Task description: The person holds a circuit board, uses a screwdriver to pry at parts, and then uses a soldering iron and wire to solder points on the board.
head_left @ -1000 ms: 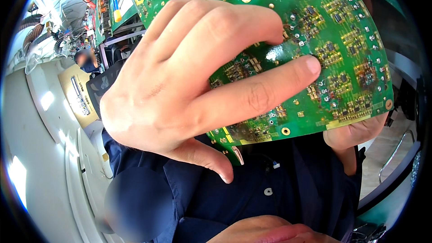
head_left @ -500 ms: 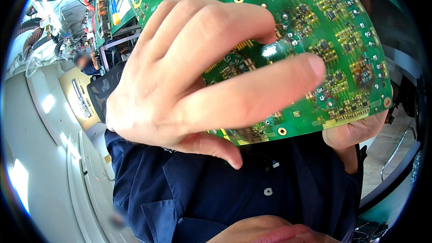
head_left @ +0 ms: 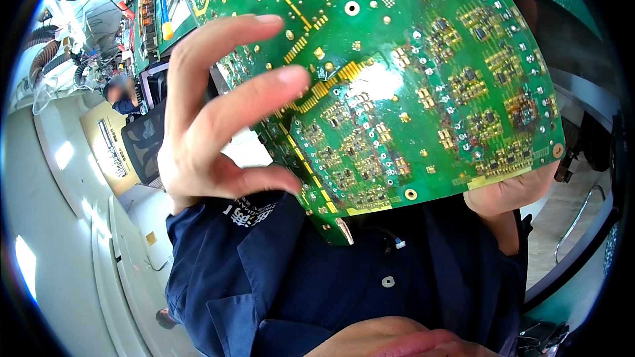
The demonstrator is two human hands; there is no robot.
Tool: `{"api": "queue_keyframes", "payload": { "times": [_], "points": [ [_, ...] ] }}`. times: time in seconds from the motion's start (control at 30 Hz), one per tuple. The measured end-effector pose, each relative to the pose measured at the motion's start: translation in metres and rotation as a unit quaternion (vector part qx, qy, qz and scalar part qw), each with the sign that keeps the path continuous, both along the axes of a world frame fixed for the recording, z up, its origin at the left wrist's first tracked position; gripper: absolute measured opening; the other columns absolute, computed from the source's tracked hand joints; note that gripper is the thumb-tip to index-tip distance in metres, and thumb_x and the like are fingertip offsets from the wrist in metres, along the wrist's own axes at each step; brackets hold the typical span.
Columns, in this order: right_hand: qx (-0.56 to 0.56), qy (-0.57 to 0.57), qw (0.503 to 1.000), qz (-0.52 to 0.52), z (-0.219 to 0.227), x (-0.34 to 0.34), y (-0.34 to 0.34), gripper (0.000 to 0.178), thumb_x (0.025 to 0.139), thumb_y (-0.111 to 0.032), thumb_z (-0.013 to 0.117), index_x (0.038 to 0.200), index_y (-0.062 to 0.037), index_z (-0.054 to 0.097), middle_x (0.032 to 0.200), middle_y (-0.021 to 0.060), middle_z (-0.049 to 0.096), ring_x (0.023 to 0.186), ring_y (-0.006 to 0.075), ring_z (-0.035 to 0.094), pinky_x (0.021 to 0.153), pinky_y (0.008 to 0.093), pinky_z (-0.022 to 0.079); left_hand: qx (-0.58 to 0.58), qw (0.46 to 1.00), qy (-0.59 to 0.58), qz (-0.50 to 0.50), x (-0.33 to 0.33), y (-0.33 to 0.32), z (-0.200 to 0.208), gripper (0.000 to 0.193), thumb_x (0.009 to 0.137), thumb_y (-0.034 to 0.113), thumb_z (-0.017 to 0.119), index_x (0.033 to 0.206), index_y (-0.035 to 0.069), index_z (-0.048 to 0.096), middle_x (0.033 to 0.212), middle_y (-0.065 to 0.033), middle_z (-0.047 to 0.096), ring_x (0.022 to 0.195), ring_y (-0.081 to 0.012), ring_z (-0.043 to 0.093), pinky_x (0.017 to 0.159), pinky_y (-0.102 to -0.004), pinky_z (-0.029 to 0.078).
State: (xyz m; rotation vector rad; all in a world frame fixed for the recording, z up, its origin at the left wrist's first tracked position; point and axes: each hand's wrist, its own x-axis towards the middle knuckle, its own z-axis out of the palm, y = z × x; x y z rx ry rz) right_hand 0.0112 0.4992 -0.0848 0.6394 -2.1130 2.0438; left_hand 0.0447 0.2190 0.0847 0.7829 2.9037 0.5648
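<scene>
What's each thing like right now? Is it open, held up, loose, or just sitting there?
Flat green circuit board: raised and tilted, glare on its face
Left bare hand: open, fingers spread near the board
Right bare hand: at the board's lower right edge, fingers hidden
Small white plastic plug: seems unplugged
Dark blue cloth shirt: worn
Long blue tool with yellow end: untouched

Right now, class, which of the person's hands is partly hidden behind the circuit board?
The right hand: the circuit board covers its upper part, while the left hand shows fingers in front.
</scene>
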Motion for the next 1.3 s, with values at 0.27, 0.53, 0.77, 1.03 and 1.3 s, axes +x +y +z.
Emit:
{"api": "queue_keyframes", "payload": {
  "times": [0.27, 0.53, 0.77, 1.03, 1.3],
  "points": [
    [-0.023, -0.032, 0.996, -0.08, -0.006, 0.011, 0.003, 0.049, 0.083, 0.003, 0.071, 0.128, 0.0109, 0.054, 0.127, 0.0197, 0.06, 0.112, 0.0236, 0.062, 0.094, 0.0291, 0.047, -0.05, 0.983, 0.135, 0.117, 0.059, -0.03, -0.035, 0.077, 0.059, 0.025, 0.089, 0.13, 0.012, 0.062, 0.141, -0.0221, 0.052, 0.13, -0.043, 0.051, 0.108, -0.0549, 0.039],
    [-0.258, -0.189, 0.947, -0.027, 0.026, -0.027, -0.02, 0.058, 0.094, 0.01, 0.057, 0.146, 0.0069, 0.032, 0.128, 0.0245, 0.062, 0.114, 0.0232, 0.064, 0.097, 0.0322, 0.049, -0.004, 0.945, 0.327, -0.002, 0.031, -0.005, -0.057, 0.019, 0.085, 0.012, 0.071, 0.104, 0.01, 0.071, 0.11, -0.0121, 0.071, 0.104, -0.0298, 0.069, 0.095, -0.0489, 0.054],
    [-0.345, -0.236, 0.901, 0.113, 0.051, -0.04, -0.019, 0.068, 0.102, -0.033, 0.048, 0.152, 0.004, 0.02, 0.145, 0.027, 0.044, 0.132, 0.0339, 0.049, 0.11, 0.0468, 0.04, 0.064, 0.918, 0.387, 0.067, 0.002, 0.014, -0.071, 0.023, 0.087, 0.024, 0.07, 0.1, 0.005, 0.073, 0.106, -0.0101, 0.073, 0.102, -0.0296, 0.07, 0.093, -0.0465, 0.055],
    [-0.275, -0.201, 0.933, 0.118, 0.058, -0.051, -0.016, 0.068, 0.1, -0.029, 0.055, 0.15, 0.0054, 0.023, 0.146, 0.0254, 0.043, 0.134, 0.0326, 0.047, 0.109, 0.0461, 0.041, 0.096, 0.89, 0.435, 0.099, -0.008, 0.018, -0.072, 0.019, 0.084, 0.02, 0.073, 0.093, 0.004, 0.072, 0.101, -0.0108, 0.074, 0.099, -0.0281, 0.071, 0.09, -0.0445, 0.056],
    [-0.279, -0.257, 0.925, 0.014, 0.062, -0.053, -0.015, 0.046, 0.098, -0.005, 0.057, 0.138, 0.0103, 0.041, 0.135, 0.0234, 0.054, 0.125, 0.0291, 0.056, 0.104, 0.04, 0.048, 0.108, 0.882, 0.451, 0.082, -0.013, 0.012, -0.065, 0.026, 0.087, 0.026, 0.071, 0.098, 0.003, 0.072, 0.104, -0.0117, 0.074, 0.101, -0.0303, 0.071, 0.09, -0.0449, 0.055]
  ]
}}
